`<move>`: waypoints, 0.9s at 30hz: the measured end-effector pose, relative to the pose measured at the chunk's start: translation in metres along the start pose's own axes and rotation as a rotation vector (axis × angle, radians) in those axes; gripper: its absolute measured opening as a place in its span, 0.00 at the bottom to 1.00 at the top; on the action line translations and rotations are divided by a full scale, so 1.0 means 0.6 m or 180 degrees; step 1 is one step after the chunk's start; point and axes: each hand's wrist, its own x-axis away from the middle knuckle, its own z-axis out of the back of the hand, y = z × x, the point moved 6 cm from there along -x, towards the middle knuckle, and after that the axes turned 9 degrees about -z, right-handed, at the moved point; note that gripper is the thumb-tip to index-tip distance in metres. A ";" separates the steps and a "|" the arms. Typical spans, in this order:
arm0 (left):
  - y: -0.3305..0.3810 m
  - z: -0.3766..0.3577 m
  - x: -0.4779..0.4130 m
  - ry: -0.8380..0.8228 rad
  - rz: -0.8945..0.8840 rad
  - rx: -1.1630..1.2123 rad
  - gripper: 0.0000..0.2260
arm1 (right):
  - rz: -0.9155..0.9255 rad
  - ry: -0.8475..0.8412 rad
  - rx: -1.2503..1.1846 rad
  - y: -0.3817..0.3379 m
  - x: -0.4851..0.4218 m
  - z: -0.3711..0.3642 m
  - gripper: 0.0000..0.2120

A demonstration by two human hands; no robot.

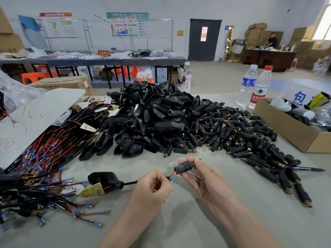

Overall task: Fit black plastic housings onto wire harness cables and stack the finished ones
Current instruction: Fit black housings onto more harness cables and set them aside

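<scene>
Grey worktable (295, 222): cable (129, 183) in left hand (154, 187), black housing (183, 167) in right hand (202, 179)

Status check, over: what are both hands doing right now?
Left hand pinches wires. Right hand holds small black plug at wire tips. Big housing already on cable. Nothing blocking.

Pale wall (179, 8) at the back, hung with printed posters (127, 24) behind a thin metal frame (172, 34). Dark door (195, 42) right of centre, with a bright narrow panel in it. Long grey-topped tables (75, 61) along the wall, orange stools (30, 77) underneath. Bare greyish floor (215, 74). Far right: brown desk (268, 59), a person (272, 41) behind it, stacked cardboard boxes (256, 34), daylight through a window (325, 24) in the upper corner. Nearest, a grey table (179, 222).
</scene>
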 end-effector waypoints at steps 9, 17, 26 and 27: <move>0.003 0.018 0.003 0.0066 -0.0203 -0.0247 0.12 | 0.0030 -0.0008 0.0327 -0.002 0.001 0.003 0.14; -0.001 0.018 0.004 0.0240 -0.0516 -0.0521 0.03 | -0.0090 -0.0100 0.0096 0.016 0.001 -0.008 0.14; -0.007 0.019 0.000 0.0337 -0.0382 -0.0055 0.06 | -0.0266 -0.0019 -0.0421 0.019 -0.003 -0.003 0.14; -0.008 0.020 0.000 0.0350 -0.0401 -0.0124 0.02 | -0.0280 -0.0050 -0.0398 0.020 -0.002 -0.004 0.14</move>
